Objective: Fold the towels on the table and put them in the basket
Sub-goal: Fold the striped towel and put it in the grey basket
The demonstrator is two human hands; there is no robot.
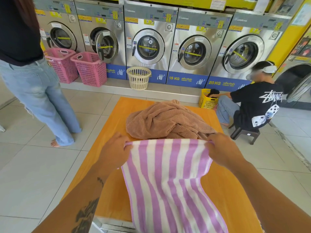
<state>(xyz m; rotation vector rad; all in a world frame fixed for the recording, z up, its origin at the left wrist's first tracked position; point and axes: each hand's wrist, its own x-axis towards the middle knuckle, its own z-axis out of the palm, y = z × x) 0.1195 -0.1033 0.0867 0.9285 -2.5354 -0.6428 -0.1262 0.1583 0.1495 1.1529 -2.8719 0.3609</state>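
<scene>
- Striped towel, pink and white, hangs nearest us. Its top edge is held up over the orange table and its tail drops off the near side at six o'clock, out of sight.
- Left hand pinches the top corner at nine o'clock, fingers curled over the hem. The right hand pinches the other corner at three o'clock the same way, with cloth bunched a little under each grip.
- Between the two hands the hem runs fairly level, with a slight sag. Lower down the cloth narrows into a twisted waist.
- My read on the step: squaring the towel up ahead of its first fold, with nothing folded yet.
- To do it well, draw the hands apart until the hem goes taut, then give one short shake so the twist falls out.
- Corners should meet exactly before anything is laid down, because a skewed first fold carries through every later one.
- Just beyond the knuckles at twelve o'clock, the brown towel sits in a heap on the far half of the table. Bare wood shows only on the near half and the left side, so the striped one wants laying there, not on the heap.
- Baskets next: a cream basket at twelve o'clock by the washing machines, two pink baskets at ten, and a yellow basket at two beside a seated person.
- I cannot tell which one is meant. All stand well apart from the table, so the folded towel will need carrying flat.
</scene>
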